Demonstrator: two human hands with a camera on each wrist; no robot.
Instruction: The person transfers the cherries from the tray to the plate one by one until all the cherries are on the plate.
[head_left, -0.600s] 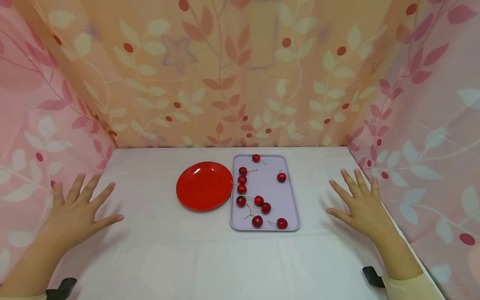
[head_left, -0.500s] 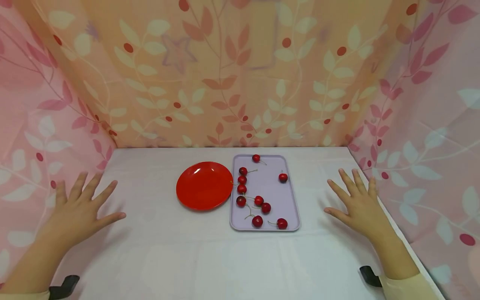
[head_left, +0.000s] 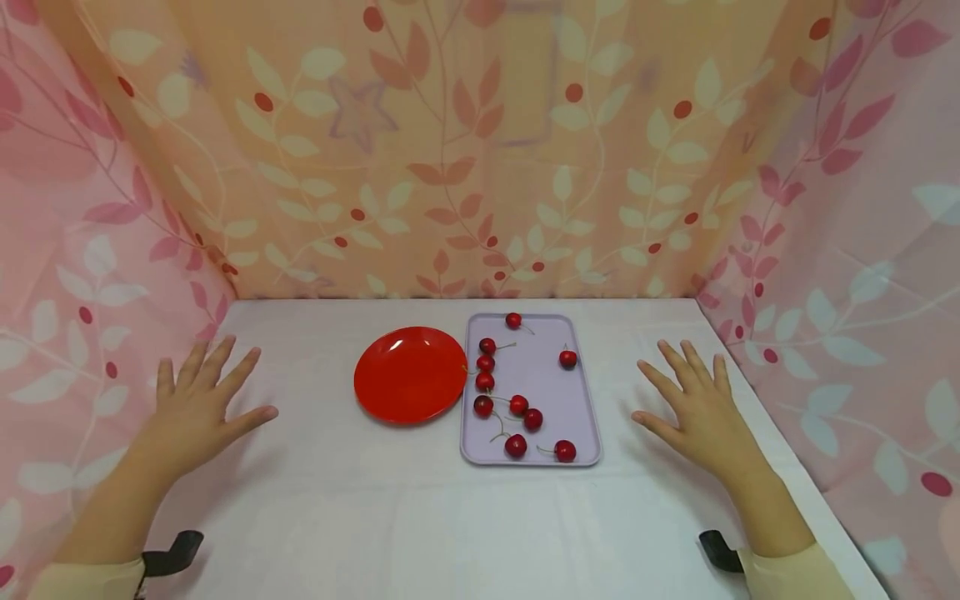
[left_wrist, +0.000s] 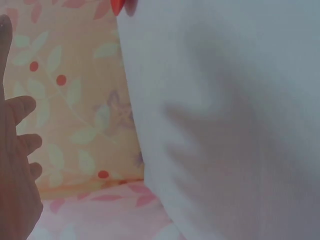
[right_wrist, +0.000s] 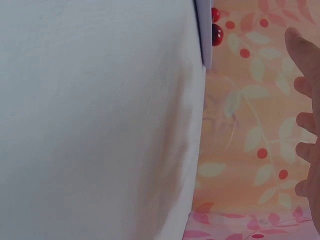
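In the head view a round red plate [head_left: 410,375] sits left of a lilac rectangular tray [head_left: 540,367], their edges meeting. Several dark red cherries with stems lie scattered in the tray, among them one cherry [head_left: 567,359] at its right side and another [head_left: 515,446] near the front. My left hand [head_left: 198,412] hovers over the left of the table with fingers spread, nearest the plate. To the right of the tray, my right hand [head_left: 697,417] is likewise spread above the table. Neither hand touches anything.
A white cloth covers the table [head_left: 420,525]. Orange patterned curtain [head_left: 465,150] hangs behind it, with pink patterned curtains at the left [head_left: 67,275] and right [head_left: 862,275]. Each wrist wears a black camera mount.
Both hands have moved inward, the left one rightward and slightly farther forward, the right one leftward. The cherry at the tray's right side has shifted slightly right. The view has tilted a little.
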